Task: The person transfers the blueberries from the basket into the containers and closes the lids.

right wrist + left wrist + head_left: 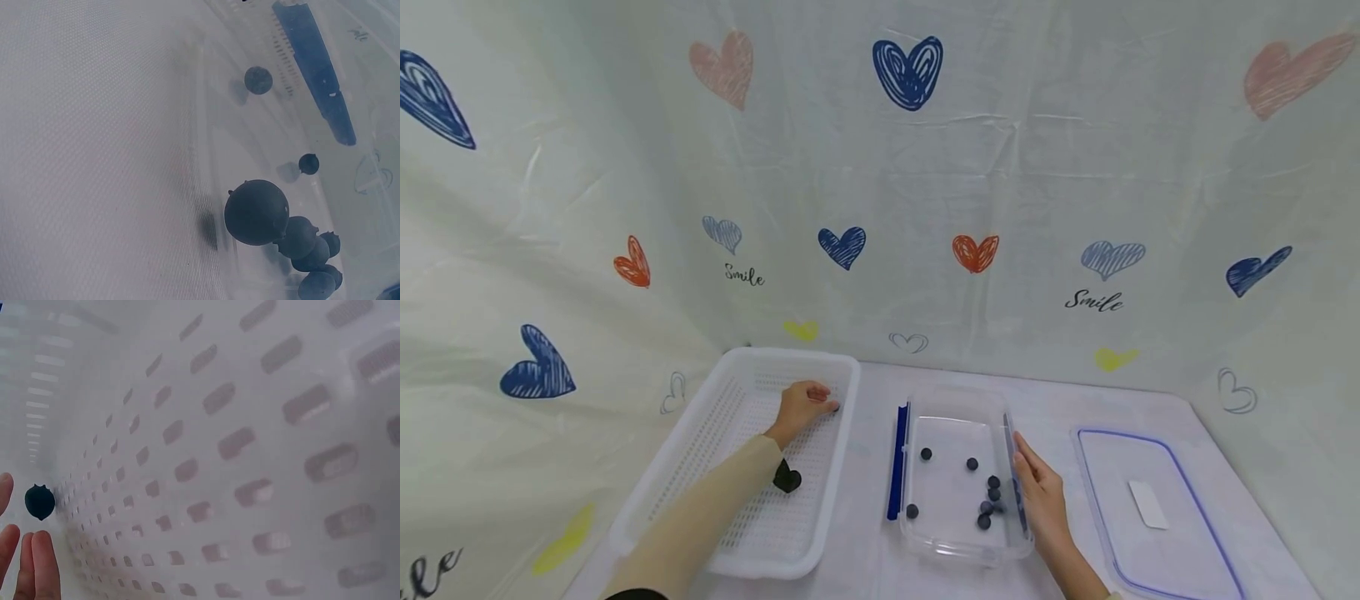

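My left hand (801, 410) reaches into a white perforated basket (856, 392), near its right wall. In the left wrist view its fingers (45, 562) are extended around a dark blueberry (40, 502), with a small gap visible between them and the berry. My right hand (1045, 496) holds the right side of a clear plastic container (955, 550), by its blue-edged flap. Several blueberries (972, 464) lie in this container, most of them clustered toward the right side. The right wrist view shows the same berries (257, 212) close up, but not the hand.
A clear lid (1150, 467) with a blue seal lies to the container's right. The container's blue latch flap (897, 462) hangs out on the left, facing the basket. Behind the table hangs a pale curtain (910, 183) printed with hearts.
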Demonstrator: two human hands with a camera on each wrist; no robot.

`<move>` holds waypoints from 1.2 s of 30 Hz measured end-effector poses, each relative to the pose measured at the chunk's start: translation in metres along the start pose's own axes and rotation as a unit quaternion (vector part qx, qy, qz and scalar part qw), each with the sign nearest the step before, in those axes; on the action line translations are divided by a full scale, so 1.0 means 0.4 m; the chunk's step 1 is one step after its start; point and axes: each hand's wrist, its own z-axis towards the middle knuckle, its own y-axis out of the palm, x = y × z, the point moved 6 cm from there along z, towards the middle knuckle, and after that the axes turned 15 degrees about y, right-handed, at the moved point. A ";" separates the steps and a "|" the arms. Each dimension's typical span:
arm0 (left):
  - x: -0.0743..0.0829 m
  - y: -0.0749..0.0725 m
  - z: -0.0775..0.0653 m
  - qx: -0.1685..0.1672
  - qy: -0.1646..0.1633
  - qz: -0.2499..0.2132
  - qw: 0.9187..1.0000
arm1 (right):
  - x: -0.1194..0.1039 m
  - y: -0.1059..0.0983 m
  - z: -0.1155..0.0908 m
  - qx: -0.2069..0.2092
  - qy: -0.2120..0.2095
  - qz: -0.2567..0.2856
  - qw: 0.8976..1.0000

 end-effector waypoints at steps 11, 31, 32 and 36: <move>-0.029 0.021 0.002 0.005 0.010 0.012 1.000 | -0.001 0.002 -0.004 -0.001 0.002 0.005 1.000; -0.024 0.025 0.002 0.004 0.030 0.024 0.999 | -0.001 0.006 -0.003 -0.004 0.003 0.001 1.000; -0.024 0.026 0.003 0.001 0.029 0.024 0.999 | -0.002 0.006 -0.003 -0.005 0.004 0.001 1.000; -0.021 0.027 0.005 -0.002 0.034 0.027 0.999 | -0.004 0.008 -0.002 -0.006 0.008 -0.001 1.000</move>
